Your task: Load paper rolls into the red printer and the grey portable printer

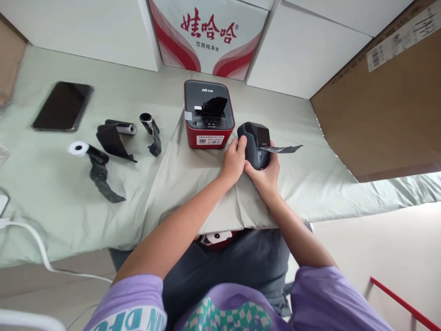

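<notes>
Both my hands grip a small dark grey label printer [257, 143] that rests on the pale green cloth [193, 174]. My left hand [233, 161] clasps its left side and my right hand [264, 177] holds its front and right side. A black strip of tape [285, 148] sticks out of the printer to the right. Just left of it stands a red and black printer [208, 115] with black tape poking up from its top slot.
Three tape rolls trailing black tape lie to the left: a white-cored roll [82, 150], a middle roll [117, 133] and a dark roll [151, 128]. A black phone [63, 106] lies far left. White boxes [299, 50], a red-printed carton [210, 34] and a brown cardboard box [382, 101] line the back. A white cable [31, 239] crosses the left edge.
</notes>
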`<state>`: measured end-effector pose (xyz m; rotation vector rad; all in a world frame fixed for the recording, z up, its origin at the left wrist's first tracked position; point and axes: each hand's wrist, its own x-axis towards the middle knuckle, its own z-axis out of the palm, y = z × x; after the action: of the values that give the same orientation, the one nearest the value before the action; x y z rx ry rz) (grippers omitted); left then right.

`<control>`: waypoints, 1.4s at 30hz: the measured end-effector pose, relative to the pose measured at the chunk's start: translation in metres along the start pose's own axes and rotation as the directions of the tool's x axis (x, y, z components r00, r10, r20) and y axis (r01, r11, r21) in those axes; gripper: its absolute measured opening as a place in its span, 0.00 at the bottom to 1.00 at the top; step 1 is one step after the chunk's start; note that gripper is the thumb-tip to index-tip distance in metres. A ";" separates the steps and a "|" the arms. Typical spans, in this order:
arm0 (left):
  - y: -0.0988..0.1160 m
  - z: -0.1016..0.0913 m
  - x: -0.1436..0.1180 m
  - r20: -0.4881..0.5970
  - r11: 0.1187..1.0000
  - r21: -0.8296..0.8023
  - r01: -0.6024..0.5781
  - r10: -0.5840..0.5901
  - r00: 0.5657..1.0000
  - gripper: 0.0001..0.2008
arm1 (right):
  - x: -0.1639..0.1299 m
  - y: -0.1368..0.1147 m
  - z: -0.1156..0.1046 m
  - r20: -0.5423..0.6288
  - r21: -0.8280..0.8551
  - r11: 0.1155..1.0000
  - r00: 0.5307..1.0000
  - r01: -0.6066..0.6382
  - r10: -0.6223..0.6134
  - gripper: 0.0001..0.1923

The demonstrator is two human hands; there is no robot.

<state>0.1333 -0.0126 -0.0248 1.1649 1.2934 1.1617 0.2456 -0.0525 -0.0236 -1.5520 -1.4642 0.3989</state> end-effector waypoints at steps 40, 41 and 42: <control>-0.001 0.001 -0.001 -0.026 0.975 -0.220 0.014 -0.021 0.999 0.20 | 0.000 0.004 0.004 -0.016 0.059 0.998 0.999 -0.030 0.031 0.55; -0.001 0.001 -0.001 -0.026 0.970 -0.242 0.013 -0.019 0.999 0.20 | 0.000 0.003 0.004 -0.011 0.067 0.998 1.000 -0.022 0.023 0.54; -0.001 0.000 -0.001 -0.022 0.965 -0.262 0.011 -0.017 1.000 0.20 | 0.000 0.002 0.003 -0.007 0.076 0.997 1.000 -0.012 0.012 0.52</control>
<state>0.1336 -0.0136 -0.0256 0.9486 1.1243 1.2958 0.2445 -0.0505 -0.0269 -1.5009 -1.4184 0.4502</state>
